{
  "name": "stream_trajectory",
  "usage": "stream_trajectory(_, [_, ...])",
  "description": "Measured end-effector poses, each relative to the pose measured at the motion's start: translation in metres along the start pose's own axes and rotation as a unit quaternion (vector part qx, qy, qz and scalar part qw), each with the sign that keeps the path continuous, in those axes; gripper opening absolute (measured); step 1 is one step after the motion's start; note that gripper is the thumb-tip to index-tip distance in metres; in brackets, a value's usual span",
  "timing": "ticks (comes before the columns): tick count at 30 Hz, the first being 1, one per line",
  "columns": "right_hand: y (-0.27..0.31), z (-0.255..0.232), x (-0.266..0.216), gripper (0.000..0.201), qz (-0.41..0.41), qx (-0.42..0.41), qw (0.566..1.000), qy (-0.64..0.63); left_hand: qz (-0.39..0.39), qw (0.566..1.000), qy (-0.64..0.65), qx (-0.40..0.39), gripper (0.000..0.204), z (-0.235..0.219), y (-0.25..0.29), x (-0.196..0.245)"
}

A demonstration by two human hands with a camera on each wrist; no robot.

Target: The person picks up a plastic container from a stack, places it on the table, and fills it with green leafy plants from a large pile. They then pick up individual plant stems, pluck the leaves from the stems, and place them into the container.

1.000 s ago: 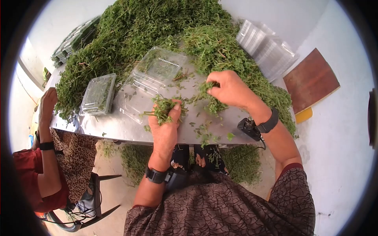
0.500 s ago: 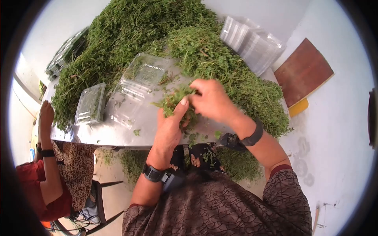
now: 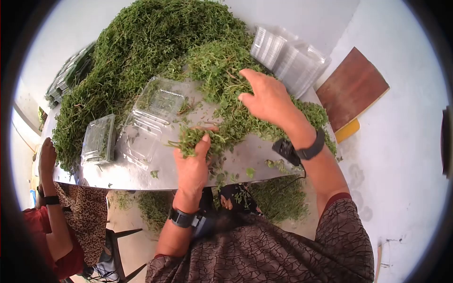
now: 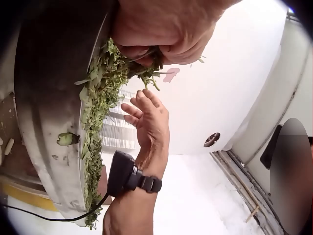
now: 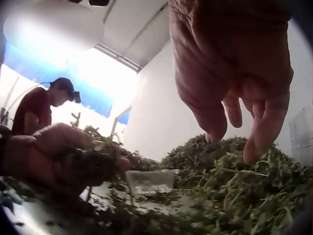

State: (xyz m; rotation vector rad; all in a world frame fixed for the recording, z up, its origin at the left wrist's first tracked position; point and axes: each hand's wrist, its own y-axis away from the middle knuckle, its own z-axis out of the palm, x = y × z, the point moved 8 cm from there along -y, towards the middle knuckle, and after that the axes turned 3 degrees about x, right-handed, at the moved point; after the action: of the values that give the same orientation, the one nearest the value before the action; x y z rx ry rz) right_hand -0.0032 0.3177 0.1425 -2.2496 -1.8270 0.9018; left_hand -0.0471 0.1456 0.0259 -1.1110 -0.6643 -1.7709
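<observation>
My left hand (image 3: 192,165) grips a bunch of green sprigs (image 3: 191,140) over the metal table, thumb across the stems; in the left wrist view, stems stick out past the curled fingers (image 4: 181,49). My right hand (image 3: 269,99) hovers over the right part of the leafy heap (image 3: 219,61), thumb and fingers apart and holding nothing. In the right wrist view its fingers (image 5: 259,132) point down above the greens (image 5: 244,186). An open clear box (image 3: 163,96) with some leaves in it lies left of the hands.
A closed clear box (image 3: 99,141) with greens stands at the left. Stacked clear boxes (image 3: 292,61) are behind the heap, other stacked boxes (image 3: 71,73) at far left. Another person's arm (image 3: 56,212) is at the table's left edge. A brown board (image 3: 351,89) lies beyond the right side.
My right hand met the left at the bunch, then moved away up and right over the heap with its fingers apart. The left hand has kept hold of its sprigs.
</observation>
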Motion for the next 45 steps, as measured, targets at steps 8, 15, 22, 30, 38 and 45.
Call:
stream_trajectory(8, [-0.036,0.052,0.048,0.025,0.01,-0.109,0.973,0.205,0.047,0.998,-0.029,0.005,0.011,0.003,0.003,0.006])
stream_trajectory(15, [-0.031,0.001,0.029,0.009,0.05,-0.008,0.998,-0.023,0.003,1.0,-0.011,0.0,0.011,0.004,0.005,0.003])
stream_trajectory(22, [-0.01,0.009,0.041,0.016,0.091,-0.059,0.988,-0.109,0.051,0.997,-0.054,-0.006,0.011,0.004,0.003,0.006])
stream_trajectory(30, [0.008,0.001,0.023,0.05,0.122,-0.086,0.988,0.042,0.093,0.99,-0.102,-0.014,0.012,0.008,0.005,0.015])
stream_trajectory(38, [0.014,0.05,0.01,0.041,-0.053,-0.069,0.977,0.194,0.008,1.0,-0.02,-0.01,0.009,0.006,0.005,0.004])
stream_trajectory(45, [0.003,0.015,0.017,0.013,-0.067,0.047,0.996,0.021,0.093,0.992,-0.071,-0.042,0.013,0.008,0.004,0.013])
